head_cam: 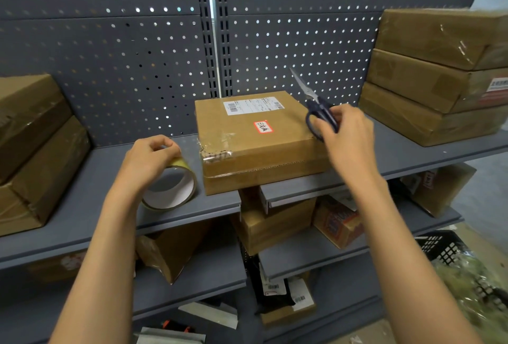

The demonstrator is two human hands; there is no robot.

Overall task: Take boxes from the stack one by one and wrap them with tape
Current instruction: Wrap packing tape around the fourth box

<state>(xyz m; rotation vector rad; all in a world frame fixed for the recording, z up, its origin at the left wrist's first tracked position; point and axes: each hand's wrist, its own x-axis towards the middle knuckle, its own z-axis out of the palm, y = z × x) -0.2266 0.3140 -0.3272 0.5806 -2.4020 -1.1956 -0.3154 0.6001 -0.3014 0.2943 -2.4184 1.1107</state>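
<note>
at the middle of the frame, on the grey shelf (90, 178), sits the box (255, 140) we are working on, its front edge just over the shelf lip. clear tape already shows on its near left corner and along the front face, crinkled and shiny, while the right part of the top looks bare cardboard around a white shipping label (253, 105) and a small red-edged sticker (263, 126). we judge this box partly wrapped, with more passes left.

our left hand (149, 159), at centre left, curls over the top of the tape roll (171, 188), which stands on edge on the shelf just beside the box; fingers and thumb pinch its upper rim. whether a loose strip runs from roll to box we cannot tell.

our right hand (347, 134), at centre right, grips dark-handled scissors (316, 104) through the loops, blades pointing up and away and all but closed, hovering over the box's right edge without cutting anything we can see.

at the upper right stands a stack of three boxes (437, 74) with glossy film on them, and at the left edge two more boxes (35, 151) also look taped. which pile is the source and which is finished we cannot say for sure, so the count left is unclear. lower shelves hold assorted parcels.
</note>
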